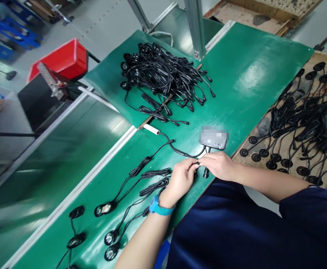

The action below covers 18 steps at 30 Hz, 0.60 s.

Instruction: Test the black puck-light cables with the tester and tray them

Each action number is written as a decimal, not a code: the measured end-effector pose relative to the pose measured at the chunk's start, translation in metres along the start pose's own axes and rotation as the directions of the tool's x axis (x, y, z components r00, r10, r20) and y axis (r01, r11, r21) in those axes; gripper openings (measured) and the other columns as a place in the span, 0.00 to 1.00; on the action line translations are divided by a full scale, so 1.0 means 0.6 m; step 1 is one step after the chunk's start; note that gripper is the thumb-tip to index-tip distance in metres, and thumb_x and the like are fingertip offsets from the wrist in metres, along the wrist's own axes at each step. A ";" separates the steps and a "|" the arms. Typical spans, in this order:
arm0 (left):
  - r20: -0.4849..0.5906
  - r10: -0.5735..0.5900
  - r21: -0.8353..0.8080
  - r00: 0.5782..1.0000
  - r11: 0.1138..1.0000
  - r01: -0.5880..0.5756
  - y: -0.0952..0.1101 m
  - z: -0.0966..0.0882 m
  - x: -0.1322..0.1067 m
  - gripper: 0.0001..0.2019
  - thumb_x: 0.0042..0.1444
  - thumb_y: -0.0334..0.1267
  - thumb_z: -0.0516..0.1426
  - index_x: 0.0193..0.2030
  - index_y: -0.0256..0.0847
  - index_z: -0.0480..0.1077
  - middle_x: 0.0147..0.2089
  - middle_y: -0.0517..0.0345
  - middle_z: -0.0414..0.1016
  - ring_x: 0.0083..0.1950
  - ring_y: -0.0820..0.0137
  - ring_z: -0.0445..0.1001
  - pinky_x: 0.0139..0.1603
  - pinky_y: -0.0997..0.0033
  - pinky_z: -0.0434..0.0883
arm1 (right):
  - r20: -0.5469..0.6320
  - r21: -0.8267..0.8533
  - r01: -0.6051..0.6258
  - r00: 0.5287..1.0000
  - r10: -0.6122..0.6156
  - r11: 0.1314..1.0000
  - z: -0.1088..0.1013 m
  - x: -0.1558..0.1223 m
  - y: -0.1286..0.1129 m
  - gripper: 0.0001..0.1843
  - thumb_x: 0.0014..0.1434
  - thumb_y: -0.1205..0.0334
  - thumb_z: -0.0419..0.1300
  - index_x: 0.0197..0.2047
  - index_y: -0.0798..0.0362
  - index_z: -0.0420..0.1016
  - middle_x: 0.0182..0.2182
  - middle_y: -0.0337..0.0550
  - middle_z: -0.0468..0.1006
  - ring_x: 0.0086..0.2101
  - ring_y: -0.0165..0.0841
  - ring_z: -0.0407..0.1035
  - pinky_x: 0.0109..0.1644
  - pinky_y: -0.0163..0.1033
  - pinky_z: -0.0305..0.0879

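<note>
My left hand (181,177), with a teal band at the wrist, is closed in a pinch on a small black cable connector (198,163). The fingers of my right hand (218,165) meet it there, closed on the same connector, most of which they hide. Just beyond both hands lies a grey box (214,142) with short black leads, its top partly blurred out. One lead ends in a black plug (206,172) below my right fingers. Another cable runs left to a white sleeve (151,129). Coiled black cables (155,183) with round lamp-like heads (111,237) lie left of my left hand.
A large heap of black cables (163,74) sits farther back on the green table (253,82). To the right, a wooden board (260,149) holds many more cables with round heads. A metal post (194,30) rises behind. A red bin (71,59) stands at upper left.
</note>
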State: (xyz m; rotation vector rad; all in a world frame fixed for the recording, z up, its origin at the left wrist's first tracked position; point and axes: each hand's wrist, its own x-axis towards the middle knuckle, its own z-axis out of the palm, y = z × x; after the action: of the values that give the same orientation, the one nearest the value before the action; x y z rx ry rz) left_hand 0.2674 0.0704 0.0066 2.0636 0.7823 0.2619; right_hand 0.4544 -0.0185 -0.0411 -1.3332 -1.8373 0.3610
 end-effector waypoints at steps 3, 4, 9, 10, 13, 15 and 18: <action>-0.051 0.073 0.049 0.996 0.996 -0.070 0.008 0.013 -0.002 0.11 0.72 0.40 0.53 0.43 0.41 0.76 0.38 0.54 0.80 0.39 0.66 0.78 0.46 0.66 0.74 | 0.007 0.039 0.009 1.000 -0.010 0.999 -0.004 -0.002 0.001 0.12 0.74 0.66 0.53 0.49 0.55 0.79 0.41 0.47 0.82 0.39 0.35 0.76 0.45 0.40 0.74; -0.055 0.106 0.065 0.993 0.993 -0.102 0.010 0.013 -0.004 0.11 0.72 0.40 0.53 0.46 0.41 0.76 0.40 0.52 0.81 0.41 0.65 0.78 0.48 0.64 0.75 | 0.007 0.047 0.010 1.000 -0.011 0.999 -0.005 -0.002 0.001 0.12 0.74 0.67 0.54 0.50 0.55 0.79 0.42 0.48 0.82 0.40 0.35 0.77 0.46 0.41 0.75; -0.309 0.173 0.267 0.935 0.960 -0.090 0.009 -0.051 -0.067 0.15 0.69 0.45 0.57 0.57 0.42 0.72 0.54 0.45 0.79 0.55 0.59 0.77 0.59 0.55 0.74 | -0.145 0.023 -0.016 0.989 0.019 1.000 -0.016 -0.015 -0.001 0.14 0.69 0.65 0.62 0.57 0.51 0.76 0.51 0.50 0.79 0.48 0.40 0.76 0.54 0.46 0.76; -0.428 0.143 0.318 0.892 0.948 0.001 0.004 -0.073 -0.099 0.15 0.69 0.46 0.57 0.56 0.42 0.73 0.53 0.46 0.79 0.55 0.58 0.77 0.58 0.54 0.74 | -0.204 0.004 -0.034 0.978 0.034 0.999 -0.022 -0.022 -0.003 0.15 0.68 0.65 0.64 0.57 0.50 0.76 0.52 0.50 0.78 0.48 0.40 0.76 0.54 0.47 0.76; -0.767 -0.024 0.358 0.642 0.813 0.458 -0.036 -0.144 -0.215 0.15 0.66 0.52 0.56 0.42 0.43 0.74 0.44 0.48 0.81 0.48 0.55 0.79 0.53 0.52 0.75 | -0.358 -0.130 -0.133 0.930 0.079 0.983 -0.048 -0.045 -0.005 0.16 0.66 0.64 0.65 0.56 0.49 0.76 0.55 0.51 0.76 0.52 0.44 0.73 0.58 0.53 0.73; -0.852 -0.212 0.267 0.478 0.610 0.746 -0.087 -0.191 -0.284 0.20 0.61 0.61 0.55 0.34 0.46 0.71 0.37 0.51 0.80 0.45 0.48 0.79 0.47 0.47 0.76 | -0.395 -0.241 -0.230 0.911 0.121 0.943 -0.063 -0.060 0.003 0.16 0.66 0.59 0.65 0.56 0.49 0.75 0.61 0.54 0.72 0.58 0.48 0.68 0.61 0.58 0.69; -0.769 -0.501 0.187 0.397 0.418 0.889 -0.159 -0.243 -0.345 0.22 0.48 0.67 0.58 0.25 0.50 0.66 0.23 0.62 0.74 0.34 0.48 0.78 0.37 0.49 0.76 | -0.364 -0.350 -0.314 0.914 0.181 0.883 -0.074 -0.076 0.020 0.20 0.68 0.53 0.63 0.59 0.52 0.73 0.67 0.60 0.63 0.65 0.53 0.59 0.65 0.63 0.63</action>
State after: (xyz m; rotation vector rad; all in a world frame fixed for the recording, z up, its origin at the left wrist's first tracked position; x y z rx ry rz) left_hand -0.0015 0.0789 0.0362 1.8643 2.4247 0.1678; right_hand 0.5004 -0.0640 -0.0415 -1.8040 -1.5096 -0.1158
